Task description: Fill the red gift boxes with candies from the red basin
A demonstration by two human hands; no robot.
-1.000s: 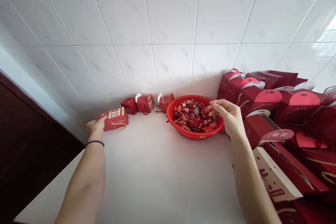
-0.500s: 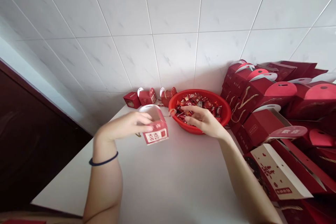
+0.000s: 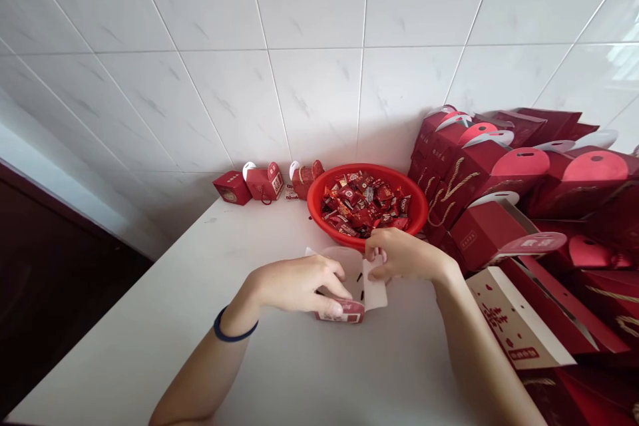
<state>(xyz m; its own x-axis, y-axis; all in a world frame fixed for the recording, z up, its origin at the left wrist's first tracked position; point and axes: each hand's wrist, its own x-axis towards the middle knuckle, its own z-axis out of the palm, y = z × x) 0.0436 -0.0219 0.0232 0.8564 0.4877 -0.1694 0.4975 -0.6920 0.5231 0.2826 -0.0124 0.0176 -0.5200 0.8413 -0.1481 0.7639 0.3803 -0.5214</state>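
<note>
Since half a second ago the small red box has come down from the air onto the white surface, just in front of the red basin, and both hands have come down with it. The left hand lies over the left side of the box with its fingers curled closed on it. Most of the red wall is hidden, and only a low strip with a label shows. The right hand pinches a white flap at the open top, and the flap partly covers its fingertips. I cannot tell what is inside the box. The basin holds wrapped sweets, too small to read. The pile of red boxes on the right is cut off by the frame edge.
</note>
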